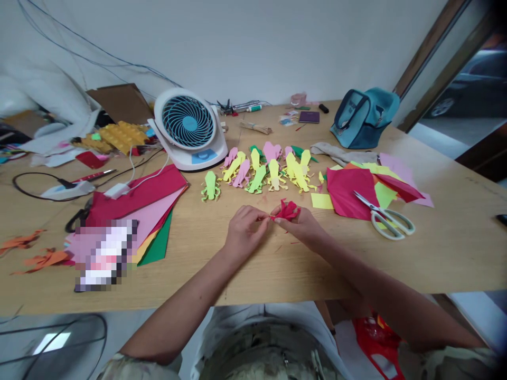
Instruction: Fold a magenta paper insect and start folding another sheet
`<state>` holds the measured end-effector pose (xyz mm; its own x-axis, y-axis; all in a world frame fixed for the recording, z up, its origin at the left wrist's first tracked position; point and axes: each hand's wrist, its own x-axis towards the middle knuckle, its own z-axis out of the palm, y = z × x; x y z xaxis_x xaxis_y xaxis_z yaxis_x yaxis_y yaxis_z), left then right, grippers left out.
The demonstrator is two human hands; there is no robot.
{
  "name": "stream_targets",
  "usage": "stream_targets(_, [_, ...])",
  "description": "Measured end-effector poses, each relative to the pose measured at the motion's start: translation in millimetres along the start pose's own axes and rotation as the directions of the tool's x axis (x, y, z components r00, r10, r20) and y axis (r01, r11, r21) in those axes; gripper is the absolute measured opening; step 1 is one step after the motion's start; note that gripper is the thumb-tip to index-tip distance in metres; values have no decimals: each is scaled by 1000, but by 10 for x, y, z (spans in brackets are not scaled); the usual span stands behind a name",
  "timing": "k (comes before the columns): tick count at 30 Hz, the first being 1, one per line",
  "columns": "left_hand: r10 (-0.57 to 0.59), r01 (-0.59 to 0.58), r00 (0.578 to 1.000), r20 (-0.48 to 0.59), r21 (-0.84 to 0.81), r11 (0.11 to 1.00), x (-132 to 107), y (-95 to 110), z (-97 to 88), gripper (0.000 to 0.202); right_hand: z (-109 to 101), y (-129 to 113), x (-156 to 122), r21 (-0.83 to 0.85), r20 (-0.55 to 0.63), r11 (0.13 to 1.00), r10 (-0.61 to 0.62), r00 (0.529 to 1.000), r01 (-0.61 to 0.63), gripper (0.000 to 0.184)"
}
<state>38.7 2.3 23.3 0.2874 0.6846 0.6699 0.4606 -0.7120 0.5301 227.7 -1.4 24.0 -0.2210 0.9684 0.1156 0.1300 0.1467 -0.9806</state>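
Note:
Between my two hands is a small red folded paper figure (288,210) with several thin points sticking up. My right hand (303,224) grips its body between thumb and fingers. At its left tip, my left hand (247,224) pinches a narrow end of the same paper. Both hands are just above the wooden table (253,269). Beyond them sits a group of folded paper frogs (274,174) in yellow, green and pink, with one light green frog (211,186) apart on the left. Thin red paper scraps (279,247) lie under my hands.
Right of my hands are red paper sheets (350,192) and white-handled scissors (390,219). To the left lie a stack of coloured paper (158,240), a phone with a blurred screen (106,258) and orange paper figures (47,258). A white fan (190,126) and a teal bag (364,119) stand behind.

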Motion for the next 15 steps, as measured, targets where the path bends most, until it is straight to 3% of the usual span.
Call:
stream_targets(3, [-270,272,962,38,-207,940,-1,21,37,13,34,8,-24,-152,-91,983,-118,989,103,16])
stream_targets(7, [-503,532,845,182,-385,754,21,22,72,17,62,48,-47,-292,-160,946,-193,968,140,15])
stream_targets(10, [-556,602,795,243,-431,672,33,35,92,19,70,58,-50,-354,-169,920,-239,956,167,13])
stream_targets(15, [-551,573,815,180,-394,719,28,59,101,18,95,42,-59,-423,-164,880,-308,937,215,5])
